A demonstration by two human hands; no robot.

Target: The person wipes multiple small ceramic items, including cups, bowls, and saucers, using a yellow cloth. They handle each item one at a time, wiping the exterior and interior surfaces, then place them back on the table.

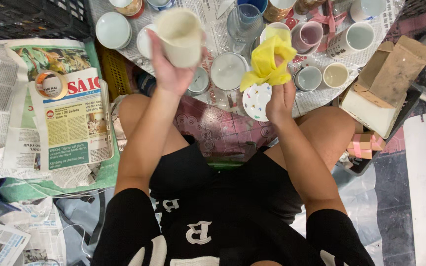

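The sheet of spread newspaper (213, 37) on the floor carries many ceramic mugs and bowls. Left hand (171, 69): fingers wrapped around a cream ceramic cup (179, 37), raised over the sheet's near edge. Right hand (281, 98): fingers closed, pinching a crumpled yellow cloth (267, 61) just above a small white spotted saucer (256, 102). By appearance, wiping is partway along; the many pieces remaining look untouched.

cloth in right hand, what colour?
Yellow; the cloth in the right hand shows best in the head view.

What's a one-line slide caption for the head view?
Seated person lifts a cream cup in the left hand, right hand gripping a yellow cloth above cups on newspaper.
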